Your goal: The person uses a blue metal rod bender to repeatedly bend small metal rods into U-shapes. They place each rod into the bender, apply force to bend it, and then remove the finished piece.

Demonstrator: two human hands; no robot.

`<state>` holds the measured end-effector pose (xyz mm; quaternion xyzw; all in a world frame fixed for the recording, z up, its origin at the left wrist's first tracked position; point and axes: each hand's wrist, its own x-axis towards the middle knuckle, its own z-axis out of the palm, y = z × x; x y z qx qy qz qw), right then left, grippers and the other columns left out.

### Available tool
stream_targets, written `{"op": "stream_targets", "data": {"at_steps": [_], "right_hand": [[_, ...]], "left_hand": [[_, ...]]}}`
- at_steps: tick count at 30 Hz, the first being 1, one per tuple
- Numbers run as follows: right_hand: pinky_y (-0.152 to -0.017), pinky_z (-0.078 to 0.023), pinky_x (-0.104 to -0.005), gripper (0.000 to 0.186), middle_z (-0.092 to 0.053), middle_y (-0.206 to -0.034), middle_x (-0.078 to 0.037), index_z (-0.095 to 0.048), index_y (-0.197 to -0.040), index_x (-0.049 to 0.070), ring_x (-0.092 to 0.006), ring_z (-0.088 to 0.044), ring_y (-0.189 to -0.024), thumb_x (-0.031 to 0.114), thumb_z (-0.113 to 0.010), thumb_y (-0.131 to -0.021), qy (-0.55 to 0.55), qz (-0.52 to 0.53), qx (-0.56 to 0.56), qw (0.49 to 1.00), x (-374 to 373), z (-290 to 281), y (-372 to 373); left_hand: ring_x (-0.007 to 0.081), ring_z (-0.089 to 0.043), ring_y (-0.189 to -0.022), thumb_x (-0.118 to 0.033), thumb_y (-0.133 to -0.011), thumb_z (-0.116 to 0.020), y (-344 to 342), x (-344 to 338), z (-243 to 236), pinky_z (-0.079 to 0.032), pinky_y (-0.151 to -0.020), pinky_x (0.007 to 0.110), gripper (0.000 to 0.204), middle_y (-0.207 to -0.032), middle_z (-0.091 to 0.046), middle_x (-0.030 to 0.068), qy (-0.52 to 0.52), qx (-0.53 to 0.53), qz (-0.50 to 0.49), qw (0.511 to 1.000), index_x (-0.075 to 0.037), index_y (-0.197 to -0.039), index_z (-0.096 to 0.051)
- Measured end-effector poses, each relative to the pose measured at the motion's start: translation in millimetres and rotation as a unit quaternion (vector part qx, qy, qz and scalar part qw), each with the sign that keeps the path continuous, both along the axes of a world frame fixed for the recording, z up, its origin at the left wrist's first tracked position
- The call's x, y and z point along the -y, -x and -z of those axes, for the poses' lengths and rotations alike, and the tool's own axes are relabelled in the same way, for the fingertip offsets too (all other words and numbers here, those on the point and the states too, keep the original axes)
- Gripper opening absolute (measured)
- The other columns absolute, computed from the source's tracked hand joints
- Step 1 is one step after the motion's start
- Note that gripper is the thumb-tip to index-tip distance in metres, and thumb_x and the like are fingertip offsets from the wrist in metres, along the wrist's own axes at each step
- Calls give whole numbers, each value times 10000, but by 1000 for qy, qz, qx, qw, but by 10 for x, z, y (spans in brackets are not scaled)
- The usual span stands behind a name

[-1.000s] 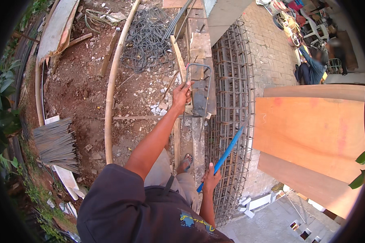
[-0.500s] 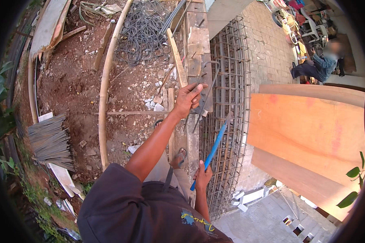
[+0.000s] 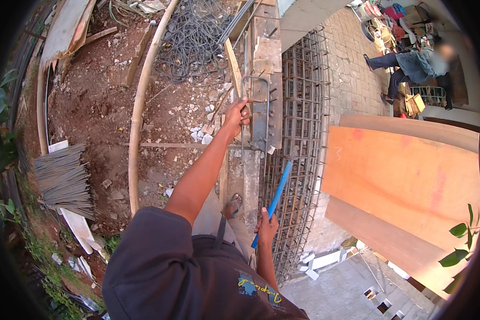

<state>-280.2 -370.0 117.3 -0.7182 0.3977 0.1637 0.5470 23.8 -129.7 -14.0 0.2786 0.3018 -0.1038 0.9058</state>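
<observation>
On my remote view, rebar cage (image 3: 304, 128) runs right of the pegged bench (image 3: 265, 50). Blue bar (image 3: 277, 196) beside the bench's near end, right hand (image 3: 266, 226) wrapped round its lower end, presumably for leverage. Bent rod (image 3: 256, 78) across the bench's left edge; left hand (image 3: 236, 117) closed on one leg, seemingly steadying it. Clutter (image 3: 385, 36) well right of the bench: containers, I can't tell.

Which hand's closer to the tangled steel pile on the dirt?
Left. The left hand, holding a bent rod, is nearer and right of the tangled steel pile; the right hand, around the blue bar, is farther back.
</observation>
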Motion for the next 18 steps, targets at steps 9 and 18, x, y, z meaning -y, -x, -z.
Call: {"op": "stream_targets", "data": {"at_steps": [9,18], "right_hand": [[-453,-401,-292,285,-530,-635,4,-631,-887,41,-85,-514,-528,286,-698,-1015,8,-72,-51,996,154,-290,-49],[-611,-440,-419,520,-543,-627,-85,-712,-857,28,-201,-503,-591,537,-731,-964,303,-312,-23,900,1341,-81,-680]], "left_hand": [[172,-551,-613,-586,-928,-768,-1172,-328,296,-422,-506,380,626,-758,-580,53,-436,-25,109,893,19,-1046,-653],[360,-745,-883,-571,-870,-818,-1207,-317,622,-557,-837,478,640,-942,-766,245,-542,-24,106,833,53,-996,-752]]}}
